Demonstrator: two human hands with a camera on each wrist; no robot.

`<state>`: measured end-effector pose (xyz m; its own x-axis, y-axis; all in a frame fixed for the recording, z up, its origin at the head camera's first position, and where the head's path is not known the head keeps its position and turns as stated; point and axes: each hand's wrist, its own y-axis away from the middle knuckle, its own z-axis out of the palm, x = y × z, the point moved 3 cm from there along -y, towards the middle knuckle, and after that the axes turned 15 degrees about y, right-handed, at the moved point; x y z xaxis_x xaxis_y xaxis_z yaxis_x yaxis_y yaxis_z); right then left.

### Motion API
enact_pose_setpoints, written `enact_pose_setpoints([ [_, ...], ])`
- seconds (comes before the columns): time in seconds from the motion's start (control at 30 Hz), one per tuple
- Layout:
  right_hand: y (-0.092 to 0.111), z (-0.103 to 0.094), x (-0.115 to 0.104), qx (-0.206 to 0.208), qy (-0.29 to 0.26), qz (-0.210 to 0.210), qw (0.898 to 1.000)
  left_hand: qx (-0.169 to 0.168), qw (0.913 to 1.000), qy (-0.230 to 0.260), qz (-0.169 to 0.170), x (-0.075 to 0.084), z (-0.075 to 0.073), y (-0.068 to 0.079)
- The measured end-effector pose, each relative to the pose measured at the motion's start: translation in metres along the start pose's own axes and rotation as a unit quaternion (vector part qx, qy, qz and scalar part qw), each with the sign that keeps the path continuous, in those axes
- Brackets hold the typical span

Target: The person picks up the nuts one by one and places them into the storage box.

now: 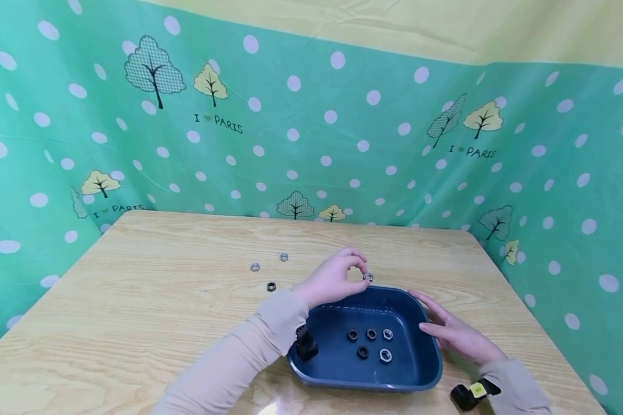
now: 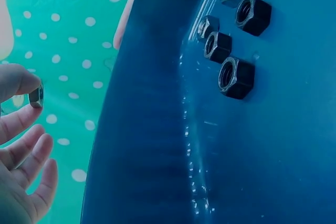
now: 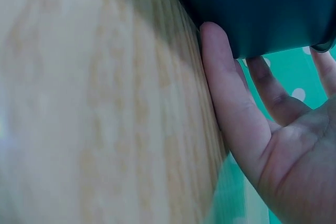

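Observation:
My left hand [image 1: 337, 278] pinches a silver hex nut [image 1: 368, 277] between thumb and forefinger, just above the far rim of a dark blue plastic basin [image 1: 363, 383]. In the left wrist view the pinched nut [image 2: 37, 96] stands on edge at the fingertips, the other fingers loosely bent. My right hand [image 1: 459, 334] holds the basin's right side, with the thumb over the rim and the fingers along the outer wall. The right wrist view shows those fingers [image 3: 231, 87] against the basin's outside [image 3: 252, 9]. Inside the basin lie several hex nuts [image 2: 236, 78], some dark, some silver.
On the wooden table [image 1: 187, 323], left of the basin, lie two silver nuts, one nearer [image 1: 255, 267] and one farther back [image 1: 284, 257], and a dark nut [image 1: 271, 286]. A green dotted curtain [image 1: 311, 138] hangs behind and at both sides of the table.

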<state>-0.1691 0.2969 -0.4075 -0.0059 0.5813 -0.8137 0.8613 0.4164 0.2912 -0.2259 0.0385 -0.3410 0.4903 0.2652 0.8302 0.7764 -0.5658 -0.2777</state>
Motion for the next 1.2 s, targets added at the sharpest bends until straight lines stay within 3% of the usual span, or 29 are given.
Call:
enact_pose_setpoints([
  [0.27, 0.000, -0.001, 0.002, -0.001, -0.005, -0.008, 1.000, -0.059, 0.9975, -0.037, -0.009, 0.001, 0.009, 0.000],
  [0.7, 0.000, -0.001, 0.001, -0.011, -0.019, -0.006, 1.000, -0.143, 0.9864, -0.082, 0.007, 0.000, 0.021, 0.004],
  [0.8, 0.000, -0.001, 0.001, -0.011, -0.015, -0.001, 1.000, -0.177, 0.9787, -0.104, 0.015, 0.000, 0.025, 0.006],
  [0.93, 0.000, -0.001, 0.001, -0.009, -0.009, 0.001, 1.000, -0.220, 0.9596, -0.171, 0.038, 0.001, 0.030, 0.008],
  [1.07, 0.000, -0.001, 0.002, -0.006, -0.004, 0.000, 1.000, -0.238, 0.9400, -0.238, 0.055, 0.001, 0.032, 0.010],
  [1.2, 0.000, -0.001, 0.002, -0.007, -0.008, -0.004, 1.000, -0.248, 0.9318, -0.260, 0.053, -0.001, 0.034, 0.010],
])
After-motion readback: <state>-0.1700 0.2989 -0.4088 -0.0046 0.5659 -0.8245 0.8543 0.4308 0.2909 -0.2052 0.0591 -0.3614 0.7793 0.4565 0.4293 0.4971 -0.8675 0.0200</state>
